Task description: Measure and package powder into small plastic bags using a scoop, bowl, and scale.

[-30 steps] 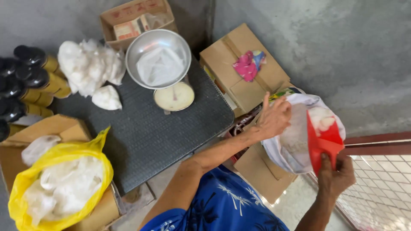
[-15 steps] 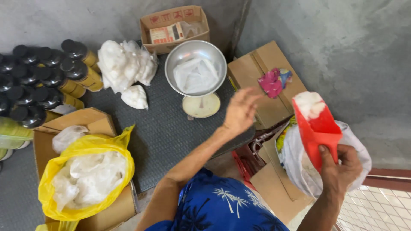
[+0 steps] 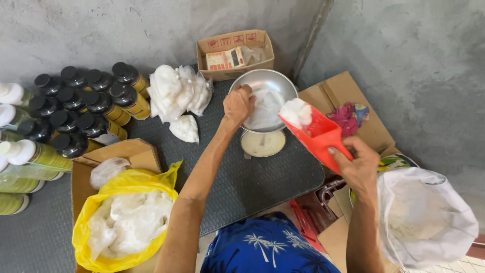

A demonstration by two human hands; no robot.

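Both hands are busy over a small weighing scale on a dark grey desk. Left hand (image 3: pixel 237 105) reaches forward and grips the rim of the scale's round metal pan (image 3: pixel 262 83), fingers curled over the edge where a clear plastic bag (image 3: pixel 265 108) lies inside the pan. Right hand (image 3: pixel 358 167) is closed around the handle of a red plastic scoop (image 3: pixel 321 134), held tilted with its open mouth towards the pan; a heap of white powdery material (image 3: pixel 297 112) sits at the scoop's front lip, just beside the bag. Below the pan is the scale's round dial (image 3: pixel 262 143).

At the person's right side stands a large white sack (image 3: pixel 429 222), open, with more white material inside. On the left sits a yellow bag (image 3: pixel 124 222) of filled clear packets in a cardboard box, with a pile of white packets (image 3: pixel 177 91) and dark-capped bottles (image 3: pixel 86 101) behind it.

Judging by this, the step in hand is loading the bag on the scale. The next move seems to call for a steady tip of the scoop while the left hand keeps the bag's mouth open.
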